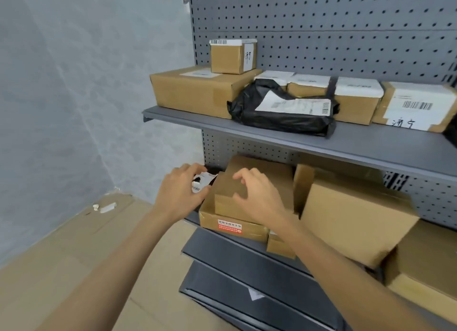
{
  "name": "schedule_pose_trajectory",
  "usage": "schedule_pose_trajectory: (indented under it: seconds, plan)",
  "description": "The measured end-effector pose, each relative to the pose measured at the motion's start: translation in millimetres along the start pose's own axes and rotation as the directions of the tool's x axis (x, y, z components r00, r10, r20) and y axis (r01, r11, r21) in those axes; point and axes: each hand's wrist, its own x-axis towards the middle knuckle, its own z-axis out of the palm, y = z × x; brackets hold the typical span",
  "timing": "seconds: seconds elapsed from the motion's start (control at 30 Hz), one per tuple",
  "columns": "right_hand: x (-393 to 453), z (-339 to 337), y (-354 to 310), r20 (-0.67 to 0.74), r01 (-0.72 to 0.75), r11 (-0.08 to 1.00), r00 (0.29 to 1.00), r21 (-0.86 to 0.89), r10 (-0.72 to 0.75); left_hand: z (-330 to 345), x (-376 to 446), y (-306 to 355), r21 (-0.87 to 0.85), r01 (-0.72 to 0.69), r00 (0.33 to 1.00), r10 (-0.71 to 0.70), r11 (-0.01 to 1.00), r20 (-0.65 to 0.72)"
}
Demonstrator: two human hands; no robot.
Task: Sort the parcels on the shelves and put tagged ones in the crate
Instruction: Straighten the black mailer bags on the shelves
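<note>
Nearest the camera, two bare forearms reach in toward the lower shelf, where the untidy parcels lie. The left hand sits at the left end of the stack, its fingers curled over a crumpled white label with a barcode, which belongs to a dark parcel tucked behind; it seems to pinch or press that label, likely to pull the parcel forward and read its tag, though the exact grip is partly hidden. The right hand hovers just over a small plain box, fingers bent and spread in a half-wide claw, holding nothing; it looks ready to steady or lift that box out of the way. This small box rests on a flat carton with a red sticker, so it must come off before anything under it can be checked. To the right a large tilted carton leans on its neighbours, showing no label on the faces in view

Farther up, the upper shelf carries parcels set label-up, probably so the tags read at a glance: a wide carton with a little cube box on top, a black mailer bag and a row of white-labelled boxes. Behind stands the grey pegboard. No crate is in view, so where tagged parcels go cannot be told
</note>
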Motion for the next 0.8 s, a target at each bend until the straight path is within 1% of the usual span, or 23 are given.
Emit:
schedule_pose_trajectory:
  seconds: [0.1,0.2,0.3,0.47,0.63,0.8]
  plan:
    - [9.0,17.8,1.3,0.056,-0.032,0.999,0.998,-0.015,0.033,11.8,9.6,-24.4,-0.031,0.023,0.999,-0.022,0.999,0.025]
    - [20.6,33.2,7.7,0.075,-0.063,0.998,0.995,-0.016,0.064,29.5,19.8,-40.7,-0.072,0.04,0.998,-0.035,0.997,0.06]
    - [38.4,52.7,12.6,0.091,-0.109,0.994,0.99,0.023,0.107,47.0,34.5,-56.7,-0.088,0.038,0.994,-0.028,0.995,0.106]
    - [79.9,101.3,13.0,0.114,-0.141,0.985,0.985,0.096,0.13,67.0,68.4,-89.4,-0.1,0.043,0.988,-0.027,0.994,0.154]
    - [130.6,153.7,-1.9,0.153,-0.188,0.965,0.975,0.184,0.161,81.6,100.4,-126.5,-0.079,0.055,0.966,-0.033,0.995,0.257]
    - [176.2,199.9,-13.9,0.216,-0.251,0.935,0.956,0.252,0.198,98.1,132.2,-163.2,-0.095,0.091,0.95,-0.058,0.991,0.307]
